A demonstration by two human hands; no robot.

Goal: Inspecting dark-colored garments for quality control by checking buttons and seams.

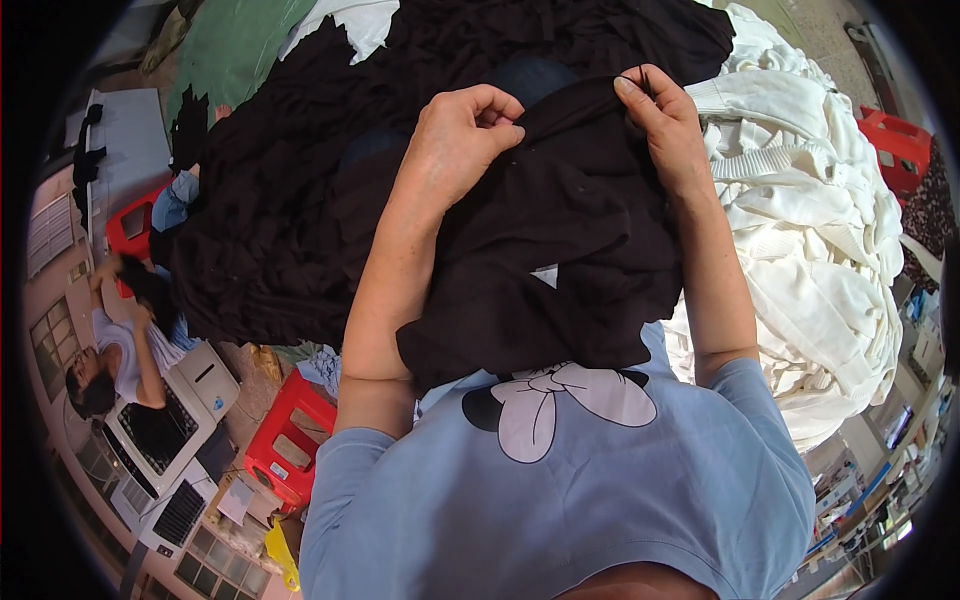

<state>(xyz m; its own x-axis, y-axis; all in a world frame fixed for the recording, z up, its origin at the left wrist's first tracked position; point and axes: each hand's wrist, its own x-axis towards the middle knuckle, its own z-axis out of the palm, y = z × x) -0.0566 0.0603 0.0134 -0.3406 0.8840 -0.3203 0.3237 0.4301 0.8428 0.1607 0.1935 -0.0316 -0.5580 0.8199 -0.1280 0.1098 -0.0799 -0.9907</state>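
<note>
Cloth (590, 215), nearly black and loosely crumpled, spread from the centre toward 1 o'clock, its near folds lying over a blue shirt (560, 510) with a cartoon print that the folds partly hid. Left hand (460, 145), at 12 o'clock, pinched the cloth's upper edge narrowly; the curled fingers hid the exact grip. Right hand (665, 125), between 1 and 2 o'clock, held the edge between thumb and fingers. A small white patch (545, 275) showed in the folds, too small to identify. Individual pieces were hard to separate in the dark heap (260, 220) at 10 o'clock; the white heap (800, 210) at 3 o'clock showed ribbed bands. At 9 o'clock another person (125, 345) was partly blurred near the rim. At 8 o'clock stood a slotted red plastic piece (268, 448), stool or crate unclear, and a boxy pale unit (205, 400), its contents impossible to tell.
</note>
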